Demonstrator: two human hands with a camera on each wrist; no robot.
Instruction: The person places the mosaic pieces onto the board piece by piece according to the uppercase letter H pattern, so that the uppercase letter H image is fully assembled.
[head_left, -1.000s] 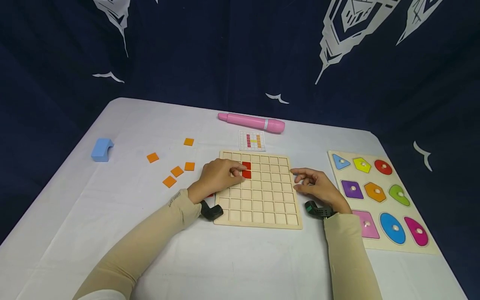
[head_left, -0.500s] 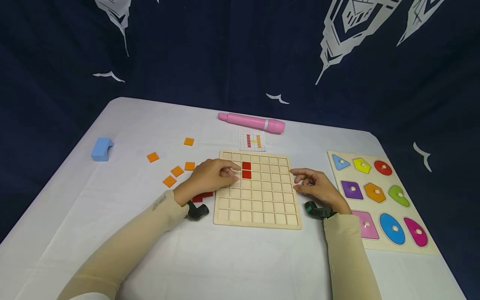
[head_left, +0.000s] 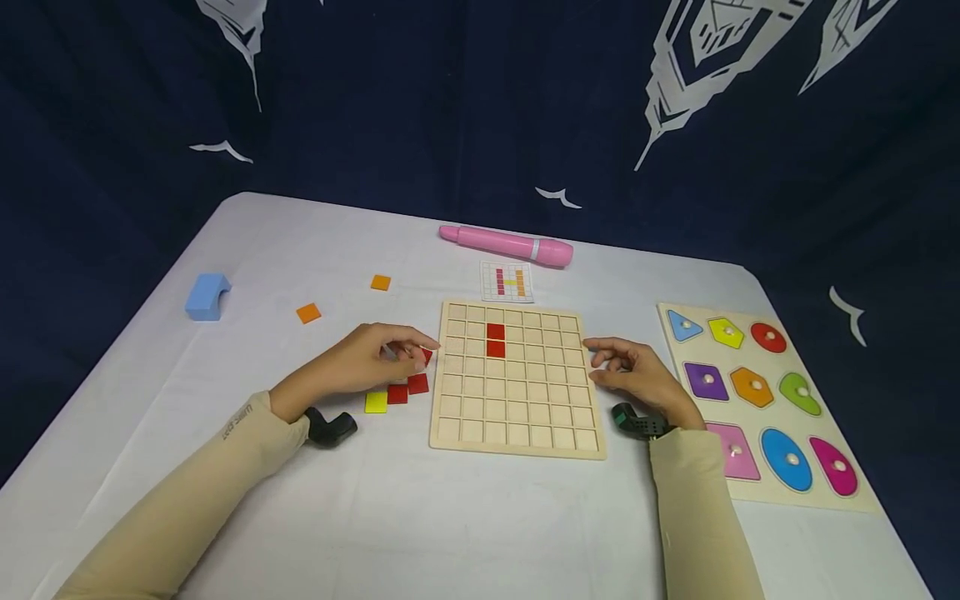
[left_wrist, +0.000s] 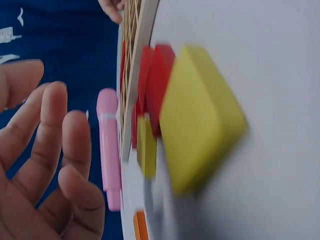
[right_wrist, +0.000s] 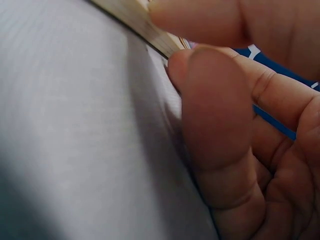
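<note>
My left hand (head_left: pixel 363 360) hovers left of the wooden grid board (head_left: pixel 516 388), fingers loosely bent and holding nothing. Below it lie red tiles (head_left: pixel 417 383) and a yellow tile (head_left: pixel 376 402), partly covered by the hand. The left wrist view has a yellow tile (left_wrist: pixel 197 122) close up, with red tiles (left_wrist: pixel 159 82) behind it. Two red squares (head_left: pixel 496 340) sit one above the other in the board's upper left part. At the board's right edge, my right hand (head_left: pixel 637 375) rests with thumb and forefinger touching the rim; its fingers are relaxed.
Behind the board lie a small pattern card (head_left: pixel 507 282) and a pink pen-shaped object (head_left: pixel 506 245). Orange tiles (head_left: pixel 308 313) and a blue arch block (head_left: pixel 207 297) are at the left. A knobbed shape puzzle (head_left: pixel 757 433) stands beyond my right hand.
My left hand has withdrawn leftward from the red squares on the board to above the loose tiles, uncovering red and yellow ones and covering some orange ones. My right hand stays put.
</note>
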